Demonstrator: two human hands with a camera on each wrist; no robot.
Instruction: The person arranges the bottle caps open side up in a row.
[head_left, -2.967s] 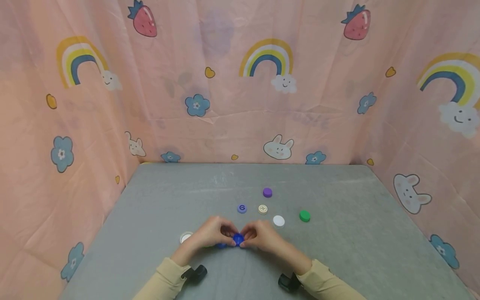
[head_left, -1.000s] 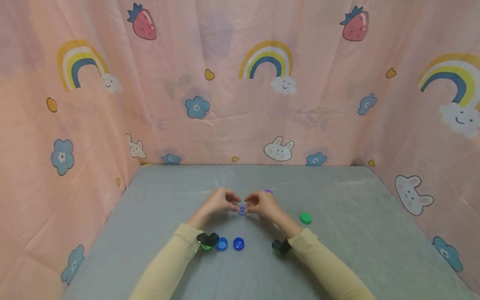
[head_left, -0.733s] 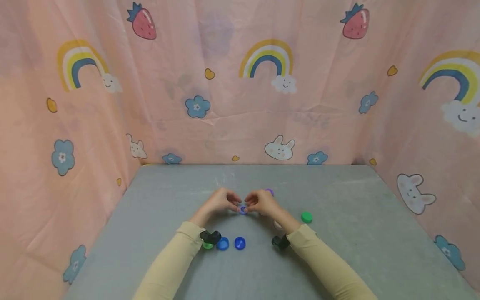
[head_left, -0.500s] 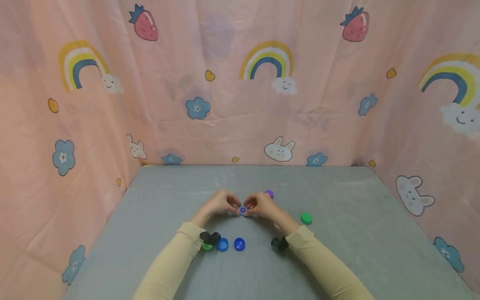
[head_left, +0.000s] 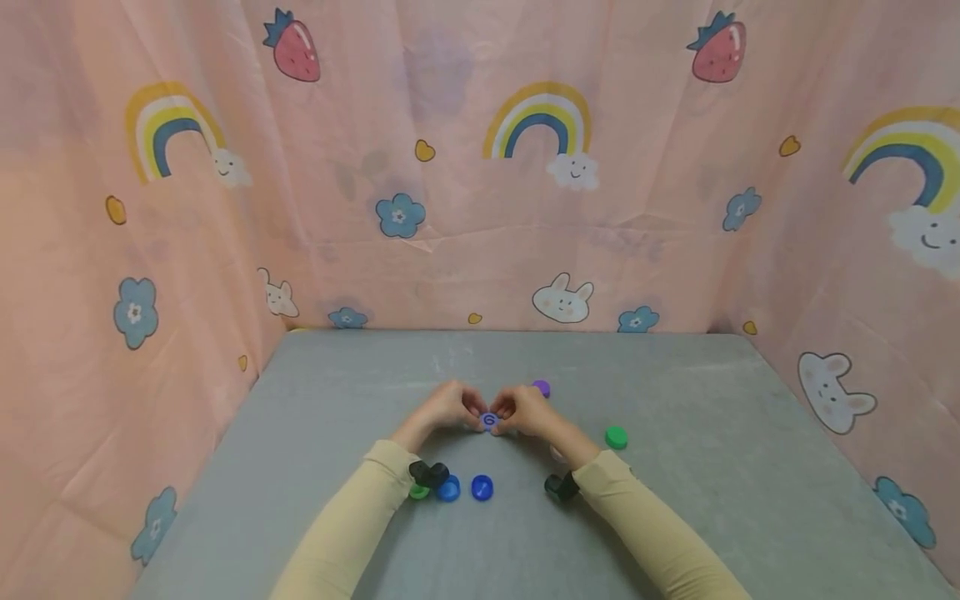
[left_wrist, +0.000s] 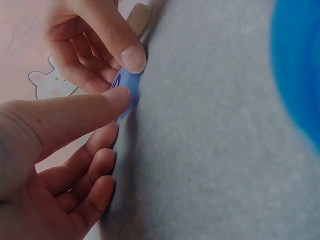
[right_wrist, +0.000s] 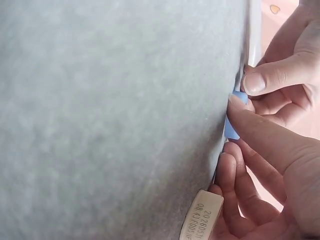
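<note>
A periwinkle-blue bottle cap with a dark curved mark on top sits low over the grey table, between both hands. My left hand pinches its left side; in the left wrist view its thumb lies across the cap. From the right, my right hand pinches the other side, thumb on the near edge. The right wrist view shows the cap partly covered by the thumb. A cream cap with printed digits lies right beside the right hand's curled fingers, hidden by that hand in the head view.
Nearer the front lie a dark blue cap, a lighter blue cap and a light green cap partly behind the left wrist camera. A purple cap, a green cap and a mostly hidden white cap are to the right.
Both hands have let go of the dark blue cap near the front and moved farther back to the periwinkle cap. Over the last second they have stayed almost still on it.
</note>
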